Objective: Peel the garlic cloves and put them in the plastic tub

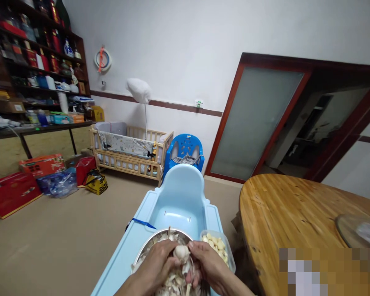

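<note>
A whitish garlic bulb (181, 253) is between my two hands, above a round metal bowl (139, 255) heaped with garlic and papery skins. My left hand (158, 261) has its thumb and fingers closed on the bulb's left side. On the other side, the thumb and forefinger of my right hand (209, 261) pinch at the bulb's edge, with loose skin hanging beneath. Close by on the right stands a clear plastic container (231, 262) of peeled garlic cloves (216, 243). The hands hide much of the bowl's contents.
Bowl and container rest on a light-blue child's high chair (117, 263). At right is a wooden table (274, 213) with a glass turntable (345, 228). Behind stand a blue chair (185, 144) and a wooden crib (129, 162). Bags and boxes (14, 193) lie on the left floor.
</note>
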Action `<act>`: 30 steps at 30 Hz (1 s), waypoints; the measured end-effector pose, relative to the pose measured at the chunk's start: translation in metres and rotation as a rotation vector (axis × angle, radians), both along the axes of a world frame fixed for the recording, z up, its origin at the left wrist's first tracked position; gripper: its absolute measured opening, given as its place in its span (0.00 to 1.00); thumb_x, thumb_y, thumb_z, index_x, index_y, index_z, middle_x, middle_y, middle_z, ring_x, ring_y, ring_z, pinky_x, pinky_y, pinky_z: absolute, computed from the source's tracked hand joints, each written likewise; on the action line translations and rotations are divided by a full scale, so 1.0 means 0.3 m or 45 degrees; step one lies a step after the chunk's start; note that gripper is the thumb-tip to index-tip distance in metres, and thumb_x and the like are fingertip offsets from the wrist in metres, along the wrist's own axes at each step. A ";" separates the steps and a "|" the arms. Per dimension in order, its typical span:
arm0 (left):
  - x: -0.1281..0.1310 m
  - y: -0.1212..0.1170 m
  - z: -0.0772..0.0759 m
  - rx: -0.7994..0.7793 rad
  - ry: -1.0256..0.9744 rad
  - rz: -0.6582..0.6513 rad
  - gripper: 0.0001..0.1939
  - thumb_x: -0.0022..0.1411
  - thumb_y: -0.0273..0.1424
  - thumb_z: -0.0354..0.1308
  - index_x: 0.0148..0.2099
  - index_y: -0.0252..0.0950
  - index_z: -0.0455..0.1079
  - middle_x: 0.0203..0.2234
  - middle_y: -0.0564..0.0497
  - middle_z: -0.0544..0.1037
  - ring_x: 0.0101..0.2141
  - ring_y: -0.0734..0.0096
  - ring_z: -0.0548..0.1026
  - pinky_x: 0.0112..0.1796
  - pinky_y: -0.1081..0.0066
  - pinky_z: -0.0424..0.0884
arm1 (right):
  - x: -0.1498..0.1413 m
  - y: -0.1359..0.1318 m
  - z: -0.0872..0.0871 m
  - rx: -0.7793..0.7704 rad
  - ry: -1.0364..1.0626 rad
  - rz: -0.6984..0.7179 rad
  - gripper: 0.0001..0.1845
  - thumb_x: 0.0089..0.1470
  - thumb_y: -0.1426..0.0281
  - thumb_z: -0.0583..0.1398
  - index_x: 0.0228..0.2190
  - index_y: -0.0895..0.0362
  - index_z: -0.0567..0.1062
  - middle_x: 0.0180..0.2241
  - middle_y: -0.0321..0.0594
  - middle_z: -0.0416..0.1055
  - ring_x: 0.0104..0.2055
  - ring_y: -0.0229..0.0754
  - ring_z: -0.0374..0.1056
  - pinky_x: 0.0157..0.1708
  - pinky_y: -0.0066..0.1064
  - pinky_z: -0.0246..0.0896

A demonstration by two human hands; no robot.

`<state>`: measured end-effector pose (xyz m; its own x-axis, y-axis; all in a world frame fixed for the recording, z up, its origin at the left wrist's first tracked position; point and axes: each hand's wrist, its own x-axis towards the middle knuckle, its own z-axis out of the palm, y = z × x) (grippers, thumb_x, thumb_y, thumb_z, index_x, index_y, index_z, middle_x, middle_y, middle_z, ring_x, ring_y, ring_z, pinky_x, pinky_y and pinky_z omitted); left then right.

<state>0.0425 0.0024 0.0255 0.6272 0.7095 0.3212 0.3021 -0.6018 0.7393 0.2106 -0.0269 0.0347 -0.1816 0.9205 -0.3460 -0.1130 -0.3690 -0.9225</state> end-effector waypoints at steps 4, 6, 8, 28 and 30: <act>-0.010 0.012 -0.003 -0.116 0.001 0.006 0.10 0.56 0.28 0.51 0.38 0.36 0.72 0.32 0.49 0.77 0.34 0.62 0.73 0.36 0.70 0.64 | 0.015 -0.004 -0.008 0.090 -0.031 0.021 0.23 0.41 0.53 0.63 0.30 0.61 0.72 0.15 0.34 0.69 0.13 0.31 0.62 0.12 0.20 0.53; -0.013 0.016 -0.007 -0.130 0.033 0.003 0.11 0.55 0.29 0.51 0.40 0.36 0.72 0.33 0.49 0.77 0.35 0.61 0.72 0.36 0.69 0.64 | 0.019 -0.008 -0.012 0.182 -0.055 0.052 0.22 0.40 0.57 0.65 0.35 0.59 0.72 0.20 0.33 0.70 0.16 0.31 0.62 0.15 0.21 0.55; -0.014 0.019 -0.012 -0.121 0.059 0.012 0.12 0.54 0.29 0.52 0.41 0.37 0.71 0.35 0.48 0.77 0.36 0.60 0.72 0.37 0.68 0.64 | 0.020 -0.013 -0.016 0.301 -0.102 0.087 0.22 0.41 0.58 0.65 0.37 0.57 0.73 0.24 0.34 0.71 0.18 0.31 0.62 0.17 0.23 0.58; -0.013 0.015 -0.017 -0.020 -0.075 -0.005 0.15 0.57 0.30 0.53 0.48 0.40 0.70 0.40 0.47 0.77 0.41 0.59 0.72 0.43 0.65 0.66 | 0.016 -0.025 -0.007 0.480 -0.228 -0.013 0.13 0.44 0.66 0.63 0.33 0.59 0.78 0.29 0.39 0.75 0.30 0.40 0.67 0.31 0.30 0.61; -0.009 0.012 -0.016 -0.006 -0.087 0.024 0.14 0.57 0.32 0.54 0.46 0.38 0.71 0.39 0.46 0.77 0.40 0.59 0.73 0.42 0.64 0.66 | 0.018 -0.021 -0.011 0.515 -0.258 -0.012 0.13 0.44 0.66 0.63 0.33 0.59 0.78 0.30 0.39 0.75 0.31 0.42 0.68 0.32 0.31 0.61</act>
